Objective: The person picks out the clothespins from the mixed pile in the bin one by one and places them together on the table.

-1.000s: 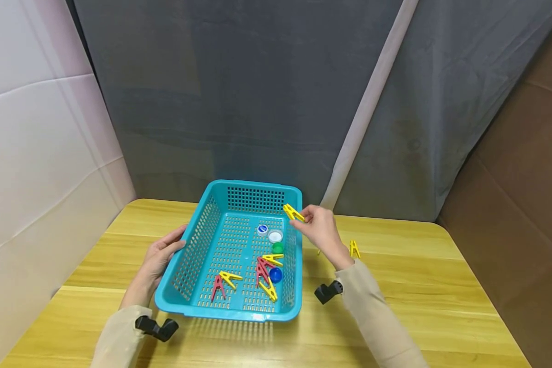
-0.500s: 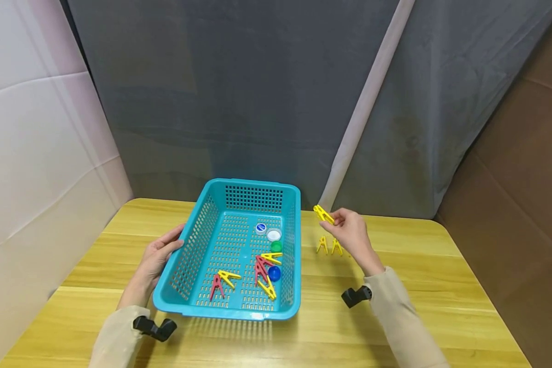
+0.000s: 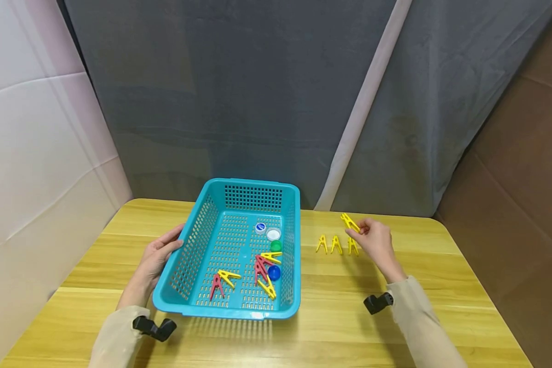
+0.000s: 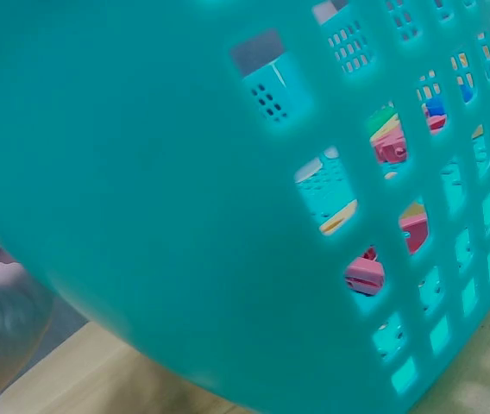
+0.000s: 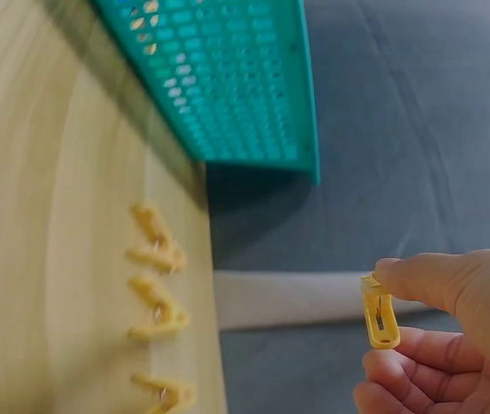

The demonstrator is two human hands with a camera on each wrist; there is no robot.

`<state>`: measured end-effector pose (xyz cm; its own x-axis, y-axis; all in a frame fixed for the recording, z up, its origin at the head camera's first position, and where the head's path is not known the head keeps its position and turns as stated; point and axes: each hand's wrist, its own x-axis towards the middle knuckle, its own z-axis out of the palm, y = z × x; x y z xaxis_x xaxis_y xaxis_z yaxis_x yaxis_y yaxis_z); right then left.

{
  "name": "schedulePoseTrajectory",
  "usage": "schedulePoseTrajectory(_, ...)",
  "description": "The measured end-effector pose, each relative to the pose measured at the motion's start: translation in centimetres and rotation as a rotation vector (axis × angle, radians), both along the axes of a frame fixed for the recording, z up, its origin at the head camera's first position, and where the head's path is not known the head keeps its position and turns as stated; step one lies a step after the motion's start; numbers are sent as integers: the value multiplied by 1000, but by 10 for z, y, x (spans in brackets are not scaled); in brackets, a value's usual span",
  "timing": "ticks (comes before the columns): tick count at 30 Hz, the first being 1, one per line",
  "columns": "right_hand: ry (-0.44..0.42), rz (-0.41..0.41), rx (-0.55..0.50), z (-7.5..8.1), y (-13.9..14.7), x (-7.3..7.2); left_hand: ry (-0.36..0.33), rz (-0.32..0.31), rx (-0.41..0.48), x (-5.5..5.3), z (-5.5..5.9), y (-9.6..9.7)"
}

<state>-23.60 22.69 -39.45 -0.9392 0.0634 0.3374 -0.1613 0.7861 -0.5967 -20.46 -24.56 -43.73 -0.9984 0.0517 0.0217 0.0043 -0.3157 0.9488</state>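
In the head view my right hand [image 3: 379,246] pinches a yellow clothespin [image 3: 349,221] between thumb and fingers, above the table's right part. The same clothespin [image 5: 380,317] shows in the right wrist view, off the table. Under and left of it, three yellow clothespins [image 3: 336,244] stand in a row on the table. My left hand [image 3: 153,259] holds the left side of a turquoise plastic basket [image 3: 225,311], thumb at the rim; its other fingers are partly hidden. Inside lie red clothespins [image 3: 217,287], yellow clothespins [image 3: 267,289] and several bottle caps [image 3: 274,273].
The wooden table [image 3: 340,327] ends at a grey curtain [image 3: 257,102] behind the basket. A pale wall [image 3: 37,133] stands on the left and a brown one [image 3: 524,168] on the right. Each wrist carries a black camera mount [image 3: 378,303].
My right hand has carried the yellow clothespin rightwards from over the basket's right rim to above the row on the table, uncovering that row. My left hand and the basket have hardly moved.
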Motion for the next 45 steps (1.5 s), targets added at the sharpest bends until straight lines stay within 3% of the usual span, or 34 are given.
schedulePoseTrajectory(12, -24, -73, -2, -22, 32, 3, -11, -2, 12, 0, 1, 0)
schedulePoseTrajectory(24, -158, -148, -27, -48, 49, 3, -14, -1, 14, 0, 0, 0)
schedulePoseTrajectory(33, -258, -196, -29, -63, 52, 0, -23, 9, 12, 0, 0, 0)
schedulePoseTrajectory(45, -285, -224, -8, -73, 49, -6, -17, 5, 11, 0, 1, 1)
